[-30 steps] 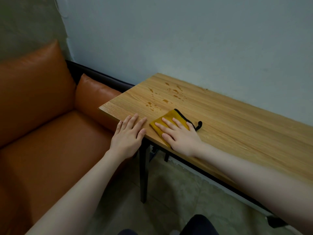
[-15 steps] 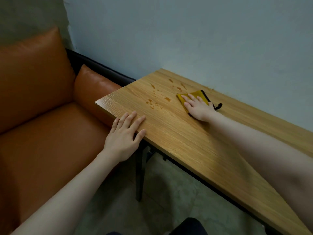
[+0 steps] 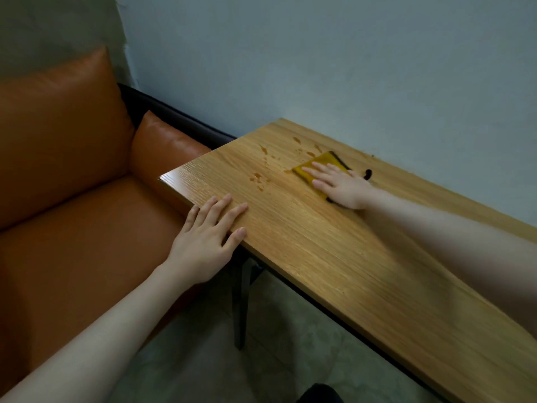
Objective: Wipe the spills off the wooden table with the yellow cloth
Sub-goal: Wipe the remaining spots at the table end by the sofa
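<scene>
The right hand (image 3: 338, 186) lies flat on the yellow cloth (image 3: 318, 167), fingers straight and spread, pressing it against the wooden table (image 3: 334, 257) rather than clutching it. The left hand (image 3: 207, 234) rests with straight fingers over the table's near edge, holding nothing, likely bracing.

The cloth seems light, soft and thin, so it should slide easily under a flat palm and bunch up if pushed from one edge only; pressing down over its middle looks like the better hold. Damp wood may let it skid, so steady downward pressure matters.

It is a folded mustard-yellow rectangle with a dark border along its far side and a black loop (image 3: 367, 173) trailing beside the wrist. It sits toward the far side of the table, near the wall (image 3: 348, 68), its left corner just touching the nearest of the spills (image 3: 263, 167). Those brownish drops and smears are scattered to the cloth's left and behind it, not yet wiped.

An orange leather sofa (image 3: 72, 184) stands off the table's end.
</scene>
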